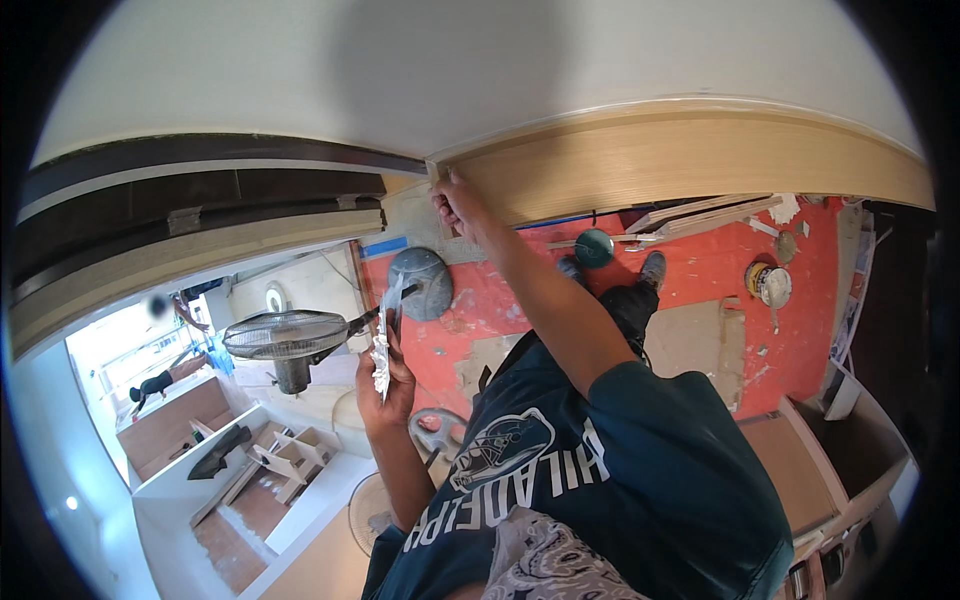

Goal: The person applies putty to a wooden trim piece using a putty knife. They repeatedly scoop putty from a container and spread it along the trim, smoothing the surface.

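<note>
My left hand (388, 386) holds a thin flat blade or plate (394, 300), seen nearly edge-on, with white putty (381, 360) heaped along one side. Raised ahead of me, my right hand (459, 204) has its fingers curled at the left end of a light wood-grain panel (645, 161). Whether a small tool sits inside that hand is hidden. The panel runs below a white surface (637, 60), and a pale line follows the seam between them. At the corner, a dark brown trim (225, 154) meets the panel end.
A standing fan (289, 337) with a round base (420, 283) is at my left. Red sheeting (510, 292) covers the floor around my feet. An open putty tub (769, 283), a green round container (594, 247) and wood strips (705, 214) lie ahead. Another person (155, 385) is far left.
</note>
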Demonstrator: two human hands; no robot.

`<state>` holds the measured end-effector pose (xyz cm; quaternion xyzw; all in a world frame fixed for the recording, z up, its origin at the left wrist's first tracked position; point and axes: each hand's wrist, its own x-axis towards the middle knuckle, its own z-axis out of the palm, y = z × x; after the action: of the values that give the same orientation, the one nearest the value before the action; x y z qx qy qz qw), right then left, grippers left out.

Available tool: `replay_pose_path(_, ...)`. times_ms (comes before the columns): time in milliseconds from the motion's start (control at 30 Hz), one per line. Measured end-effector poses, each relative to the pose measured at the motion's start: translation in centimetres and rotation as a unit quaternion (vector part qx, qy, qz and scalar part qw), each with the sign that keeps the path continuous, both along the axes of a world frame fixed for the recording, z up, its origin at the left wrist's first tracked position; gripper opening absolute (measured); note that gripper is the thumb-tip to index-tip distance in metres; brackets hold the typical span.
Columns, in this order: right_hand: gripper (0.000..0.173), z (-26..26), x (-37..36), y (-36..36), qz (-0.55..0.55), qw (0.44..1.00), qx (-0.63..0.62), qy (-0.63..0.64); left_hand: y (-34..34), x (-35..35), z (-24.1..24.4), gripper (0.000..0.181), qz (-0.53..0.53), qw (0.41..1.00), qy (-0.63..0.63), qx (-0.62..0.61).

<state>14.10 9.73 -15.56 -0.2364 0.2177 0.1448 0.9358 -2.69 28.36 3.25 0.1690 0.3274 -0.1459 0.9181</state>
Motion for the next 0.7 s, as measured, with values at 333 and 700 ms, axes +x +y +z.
replay_pose_path(333,0.051,2.7,2.2,1.5,-0.039,0.999,-0.011,0.027,0.6,-0.1,0.1,0.053,-0.007,1.0,-0.005,0.002)
replay_pose_path(700,0.054,4.2,2.9,1.4,-0.009,0.996,-0.094,-0.001,-0.6,0.9,0.1,0.05,-0.035,0.999,-0.008,-0.012)
